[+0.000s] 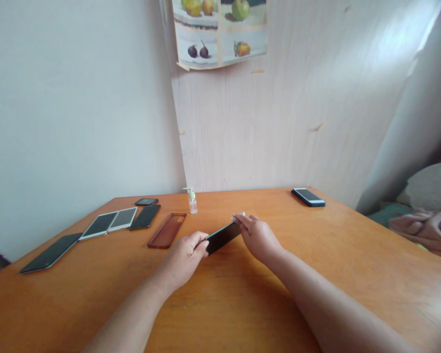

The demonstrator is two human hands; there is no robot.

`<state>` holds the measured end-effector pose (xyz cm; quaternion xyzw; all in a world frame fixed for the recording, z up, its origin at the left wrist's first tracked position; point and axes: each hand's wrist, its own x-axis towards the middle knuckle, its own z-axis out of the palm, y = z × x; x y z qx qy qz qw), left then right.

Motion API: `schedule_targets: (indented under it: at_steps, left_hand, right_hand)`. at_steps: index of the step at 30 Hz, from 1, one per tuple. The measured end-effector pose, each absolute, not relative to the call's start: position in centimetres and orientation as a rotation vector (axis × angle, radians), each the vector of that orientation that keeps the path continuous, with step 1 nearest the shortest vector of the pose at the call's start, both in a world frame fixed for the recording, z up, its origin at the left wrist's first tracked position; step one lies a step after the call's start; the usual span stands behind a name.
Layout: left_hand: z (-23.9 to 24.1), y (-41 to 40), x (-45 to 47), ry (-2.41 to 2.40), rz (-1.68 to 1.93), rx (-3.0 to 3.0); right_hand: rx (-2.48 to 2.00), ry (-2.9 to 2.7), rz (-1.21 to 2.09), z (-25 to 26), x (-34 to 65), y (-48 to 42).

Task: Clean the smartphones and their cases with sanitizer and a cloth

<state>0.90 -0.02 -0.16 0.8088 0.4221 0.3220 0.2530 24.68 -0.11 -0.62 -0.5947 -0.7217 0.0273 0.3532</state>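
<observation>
**A:** Head view — what do the hands have?

**B:** The left hand is curled closed on the near end of a dark phone, thumb and fingers pinching its edge. The right hand grips the far end, fingers bent over it, with a small white scrap showing at the fingertips — I cannot tell what it is.

**A:** And where is the phone?

**B:** Between the two hands, tilted, far end raised, low over the middle of the orange wooden table. I cannot tell whether its near end touches the wood.

**A:** Around it?

**B:** Just to the left lies a reddish-brown phone case, flat and apart from the hands. Behind that stands a small pump bottle, upright near the wall. Further left is a row of phones: a black phone, two white-edged phones side by side, then a large dark phone near the table's left edge. A small dark device sits behind the row. A blue phone lies well apart at the far right corner.

**A:** Above?

**B:** A fruit poster on the wall.
</observation>
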Motion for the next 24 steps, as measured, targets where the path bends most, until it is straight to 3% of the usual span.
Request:
schedule_targets:
  at_steps: [3, 10, 18, 24]
  left_hand:
    - [-0.2, 0.0, 0.8, 1.154, 0.877, 2.198]
    - [0.2, 0.0, 0.9, 1.112, 0.874, 2.235]
    - [0.1, 0.0, 0.7, 1.143, 0.862, 2.205]
    - [0.2, 0.1, 0.7, 1.142, 0.862, 2.237]
  right_hand:
    - [-1.580, -1.806, 0.070, -0.7, 25.6, 0.4]
    - [-1.226, -2.114, 0.191, -0.8, 20.9, -2.6]
    - [-1.576, -1.792, 0.093, -0.8, 25.6, 0.5]
    - [-1.263, -2.056, 0.179, -0.9, 21.7, -2.0]
